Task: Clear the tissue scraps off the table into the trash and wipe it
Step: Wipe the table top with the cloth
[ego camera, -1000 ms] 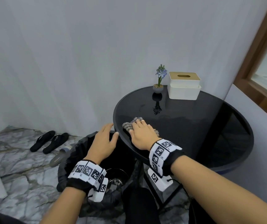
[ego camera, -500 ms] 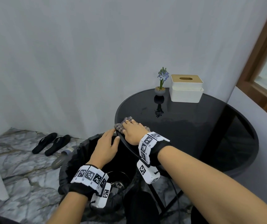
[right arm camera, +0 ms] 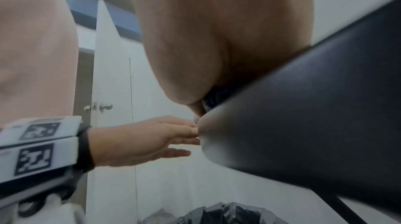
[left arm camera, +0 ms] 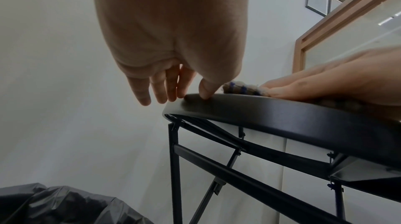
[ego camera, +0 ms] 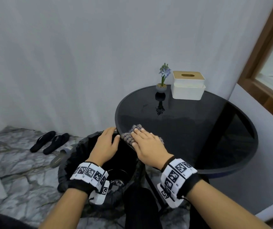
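A round black glass table [ego camera: 206, 129] stands by the wall. My right hand [ego camera: 146, 142] lies flat on a grey-and-blue knitted cloth [ego camera: 129, 136] at the table's left rim, fingers straight, pressing it down. The cloth [left arm camera: 240, 88] peeks past the rim in the left wrist view. My left hand [ego camera: 107, 142] is held open beside the rim, above the black-lined trash bin [ego camera: 76, 162]; its thumb [left arm camera: 206, 90] touches the table edge [left arm camera: 282, 116]. No tissue scraps show on the table.
A white tissue box [ego camera: 187, 85] with a wooden lid and a small potted flower [ego camera: 162, 80] stand at the table's far side. Black slippers [ego camera: 50, 141] lie on the marble floor to the left. A wood-framed window [ego camera: 272, 63] is at right.
My right hand slid the cloth leftward to the table's rim. The left hand stayed cupped beside the rim over the bin.
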`<action>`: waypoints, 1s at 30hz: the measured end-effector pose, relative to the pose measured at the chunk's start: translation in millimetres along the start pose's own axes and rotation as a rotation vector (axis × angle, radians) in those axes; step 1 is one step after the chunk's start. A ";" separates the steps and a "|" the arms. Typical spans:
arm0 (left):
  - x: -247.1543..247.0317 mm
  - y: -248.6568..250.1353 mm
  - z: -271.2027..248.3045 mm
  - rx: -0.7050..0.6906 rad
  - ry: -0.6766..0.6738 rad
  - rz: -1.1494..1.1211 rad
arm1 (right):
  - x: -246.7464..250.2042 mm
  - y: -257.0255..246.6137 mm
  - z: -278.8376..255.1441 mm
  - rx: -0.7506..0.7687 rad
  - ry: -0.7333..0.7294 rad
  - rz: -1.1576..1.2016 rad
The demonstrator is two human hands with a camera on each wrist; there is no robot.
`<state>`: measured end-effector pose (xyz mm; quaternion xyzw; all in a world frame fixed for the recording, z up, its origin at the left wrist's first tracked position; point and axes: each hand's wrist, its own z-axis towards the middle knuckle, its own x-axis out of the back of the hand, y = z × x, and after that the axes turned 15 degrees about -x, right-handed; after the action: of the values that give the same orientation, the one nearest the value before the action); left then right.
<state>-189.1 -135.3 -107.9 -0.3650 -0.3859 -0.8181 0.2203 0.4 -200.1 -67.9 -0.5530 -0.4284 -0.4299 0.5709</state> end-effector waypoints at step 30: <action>-35.5 64.7 16.5 -0.066 -0.083 0.088 | 8.9 98.7 -89.2 -0.073 0.142 -0.091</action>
<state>-117.9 -158.6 -97.5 -0.4225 -0.3512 -0.8039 0.2276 99.2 -287.6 -87.2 -0.5214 -0.3955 -0.5091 0.5591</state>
